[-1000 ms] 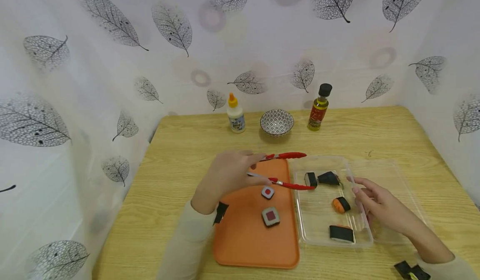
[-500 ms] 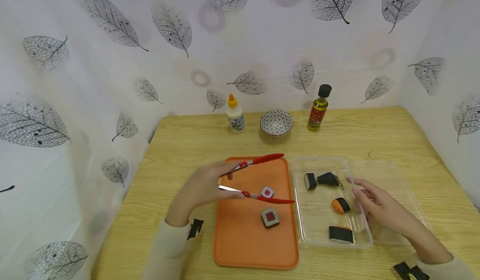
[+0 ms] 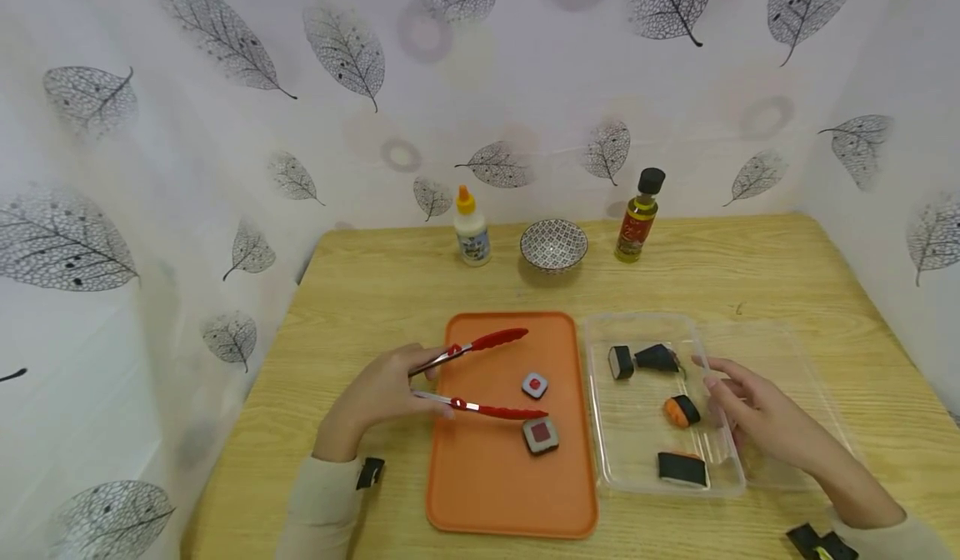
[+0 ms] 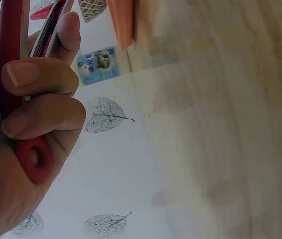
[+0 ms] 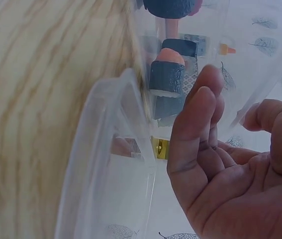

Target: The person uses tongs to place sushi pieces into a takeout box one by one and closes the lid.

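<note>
left hand [image 3: 382, 395] is curled around red-tipped tongs [image 3: 501, 339], whose arms stand apart above the orange tray [image 3: 510, 497] | in this tray lie two square sushi rolls [image 3: 541, 436] | right hand [image 3: 765, 414] pinches the side rim of the clear plastic box [image 3: 626, 443] | in this box lie four sushi pieces [image 3: 681, 411]

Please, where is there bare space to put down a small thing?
Bare patches: the orange tray between the larger roll and near rim, and the table between bowl and tray. Crowded: the clear box, with four sushi pieces inside and the right hand at its edge.
</note>
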The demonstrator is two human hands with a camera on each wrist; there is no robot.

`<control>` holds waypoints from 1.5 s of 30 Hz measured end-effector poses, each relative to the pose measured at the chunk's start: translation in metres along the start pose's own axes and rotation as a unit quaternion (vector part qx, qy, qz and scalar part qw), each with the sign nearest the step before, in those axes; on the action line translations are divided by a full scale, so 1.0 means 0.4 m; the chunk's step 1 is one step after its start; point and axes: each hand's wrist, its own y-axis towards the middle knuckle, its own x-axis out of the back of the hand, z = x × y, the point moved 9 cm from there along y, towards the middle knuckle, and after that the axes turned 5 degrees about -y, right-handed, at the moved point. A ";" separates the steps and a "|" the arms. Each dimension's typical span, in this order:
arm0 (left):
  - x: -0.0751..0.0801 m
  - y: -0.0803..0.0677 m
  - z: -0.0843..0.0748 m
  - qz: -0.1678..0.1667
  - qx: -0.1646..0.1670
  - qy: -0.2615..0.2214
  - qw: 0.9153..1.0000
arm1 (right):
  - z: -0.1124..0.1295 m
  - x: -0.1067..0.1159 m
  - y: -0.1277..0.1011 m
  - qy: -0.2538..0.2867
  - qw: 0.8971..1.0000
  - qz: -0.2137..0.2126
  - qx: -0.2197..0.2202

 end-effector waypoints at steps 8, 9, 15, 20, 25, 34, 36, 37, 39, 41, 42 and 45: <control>-0.002 0.001 0.015 -0.008 0.004 0.042 0.999 | 0.001 0.000 -0.001 -0.003 1.000 0.002 -0.011; -0.002 0.002 0.013 -0.011 -0.002 0.050 0.999 | 0.000 0.001 -0.001 -0.006 1.000 0.003 -0.013; -0.008 0.002 0.005 -0.009 -0.016 0.086 0.996 | -0.006 0.000 0.002 -0.014 1.000 0.005 -0.021; -0.012 0.003 -0.001 -0.009 -0.022 0.107 0.994 | -0.005 -0.001 0.004 -0.013 1.000 0.002 -0.003; -0.010 0.005 -0.010 -0.016 -0.041 0.116 0.992 | -0.003 -0.002 0.003 -0.013 1.000 0.001 -0.001; -0.003 0.008 -0.034 -0.026 -0.080 0.113 0.990 | -0.002 -0.001 0.005 -0.005 1.000 0.001 0.000; -0.003 0.009 -0.037 -0.024 -0.082 0.113 0.990 | -0.004 -0.002 0.006 -0.001 1.000 0.003 0.001; -0.004 0.009 -0.038 -0.022 -0.082 0.112 0.990 | -0.005 -0.002 0.005 0.001 1.000 0.003 0.000; -0.004 0.010 -0.041 -0.019 -0.083 0.109 0.990 | -0.006 -0.003 0.005 0.004 1.000 0.004 0.002; -0.001 0.009 -0.046 -0.021 -0.083 0.097 0.992 | -0.005 -0.003 0.005 0.004 1.000 0.005 0.008; 0.001 0.009 -0.050 -0.022 -0.086 0.092 0.992 | -0.005 -0.002 0.005 0.005 1.000 0.003 0.012; 0.012 0.009 -0.075 -0.035 -0.110 0.072 0.991 | -0.004 -0.001 0.004 0.009 1.000 -0.001 0.024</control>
